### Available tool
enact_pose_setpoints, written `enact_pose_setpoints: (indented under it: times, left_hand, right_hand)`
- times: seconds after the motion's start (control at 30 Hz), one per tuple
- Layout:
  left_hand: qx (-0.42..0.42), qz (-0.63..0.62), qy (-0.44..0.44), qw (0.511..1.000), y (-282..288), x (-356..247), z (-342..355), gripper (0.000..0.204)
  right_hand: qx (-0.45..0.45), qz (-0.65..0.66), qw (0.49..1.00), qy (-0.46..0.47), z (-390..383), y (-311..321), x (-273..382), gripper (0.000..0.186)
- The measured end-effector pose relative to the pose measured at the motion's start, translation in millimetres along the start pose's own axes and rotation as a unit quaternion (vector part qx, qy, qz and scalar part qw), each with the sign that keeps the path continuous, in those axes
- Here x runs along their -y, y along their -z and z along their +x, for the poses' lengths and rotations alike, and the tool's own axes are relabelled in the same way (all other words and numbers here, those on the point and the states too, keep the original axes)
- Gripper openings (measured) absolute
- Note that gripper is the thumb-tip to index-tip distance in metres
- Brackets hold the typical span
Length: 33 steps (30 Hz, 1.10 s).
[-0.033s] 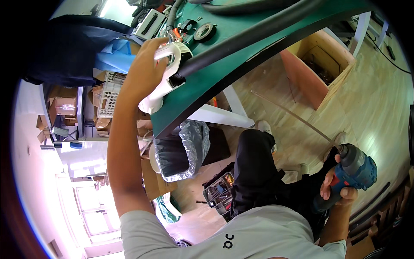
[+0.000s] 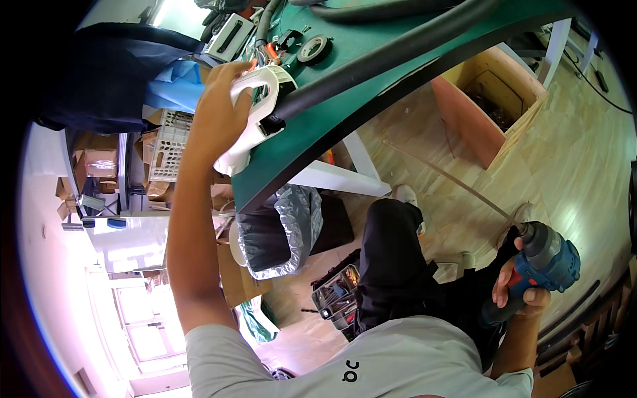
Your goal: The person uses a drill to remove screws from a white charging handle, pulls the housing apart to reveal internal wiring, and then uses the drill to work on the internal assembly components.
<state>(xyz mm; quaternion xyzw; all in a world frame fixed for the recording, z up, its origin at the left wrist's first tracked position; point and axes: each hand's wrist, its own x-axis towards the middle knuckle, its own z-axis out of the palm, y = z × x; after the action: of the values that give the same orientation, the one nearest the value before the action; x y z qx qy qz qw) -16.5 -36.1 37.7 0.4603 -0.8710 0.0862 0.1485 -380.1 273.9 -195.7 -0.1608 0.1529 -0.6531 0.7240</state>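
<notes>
Left hand: the bare left hand [image 2: 224, 109] is clamped on a smooth, glossy white plastic handle-shaped piece [image 2: 264, 111], fingers over its looped upper part.
White piece position: at the table's left edge, just above the lower left corner; curved, with a tapered lower end reaching past the edge and dark openings on its right side.
Table: green matte top [image 2: 275, 159], thick black rim.
Tube: long, thick, matte black round tube [image 2: 371, 69], running along the table's front edge; its left end meets the white piece. Cannot tell whether it sits inside.
Behind the piece: flat ring-shaped roll of black tape [image 2: 305, 56], lying on the table near the tube.
Right hand: the bare right hand [image 2: 533, 302] is closed round the grip of a blue-and-black power driver [image 2: 554, 257], rounded housing, held well off the table's front edge.
Below table: crinkled silver bin liner [image 2: 305, 225]; open, pale-grained wooden box [image 2: 470, 123] on glossy, marbled floor [image 2: 577, 172].
</notes>
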Motion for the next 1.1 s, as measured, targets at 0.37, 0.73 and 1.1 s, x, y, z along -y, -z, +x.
enact_pose_setpoints:
  times: [0.37,0.73,1.1]
  left_hand:
    - [0.133,0.078,0.059,0.986,-16,-35,-5,0.074]
    - [0.048,0.128,0.065,0.988,-44,-24,-17,0.049]
    - [-0.002,0.111,0.017,0.994,-47,-20,-21,0.046]
  right_hand:
    - [0.094,-0.005,0.993,-0.078,96,-17,43,0.093]
    - [0.142,-0.079,0.981,-0.105,156,-5,67,0.098]
    - [0.098,-0.209,0.953,-0.194,235,-46,114,0.1]
